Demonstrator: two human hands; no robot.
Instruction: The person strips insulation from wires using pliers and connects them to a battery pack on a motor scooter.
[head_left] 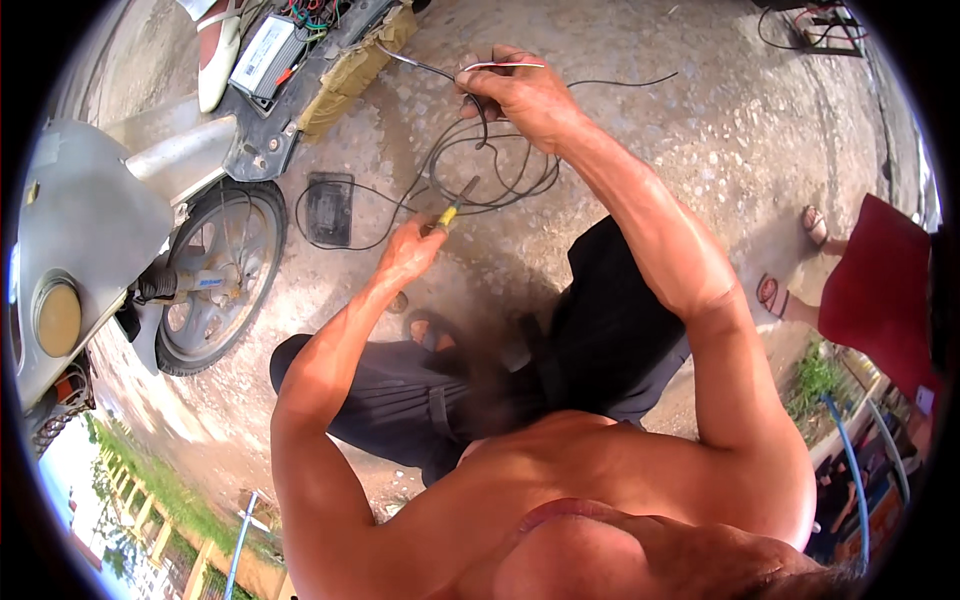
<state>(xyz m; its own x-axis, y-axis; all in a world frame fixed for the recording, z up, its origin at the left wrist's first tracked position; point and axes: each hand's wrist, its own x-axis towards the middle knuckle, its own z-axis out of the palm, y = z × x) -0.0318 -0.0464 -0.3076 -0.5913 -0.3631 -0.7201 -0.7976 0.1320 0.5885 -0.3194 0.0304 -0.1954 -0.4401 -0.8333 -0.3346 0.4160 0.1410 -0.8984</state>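
Above the concrete, thin black wires [480,170] loop loosely.

Tool tip [468,188] behind looped wires [500,170]; scooter [120,230] edge-cropped.

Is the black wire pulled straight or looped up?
Looped: the black wire hangs in several coils below the right hand, beside the left hand holding a yellow-handled tool.

Both bare arms reached fwd from the lower edge, elbows bent: left hand [408,248] lower & nearer the body, fingers pinched shut, right hand [520,95] stretched further out, fist closed, knuckles up.
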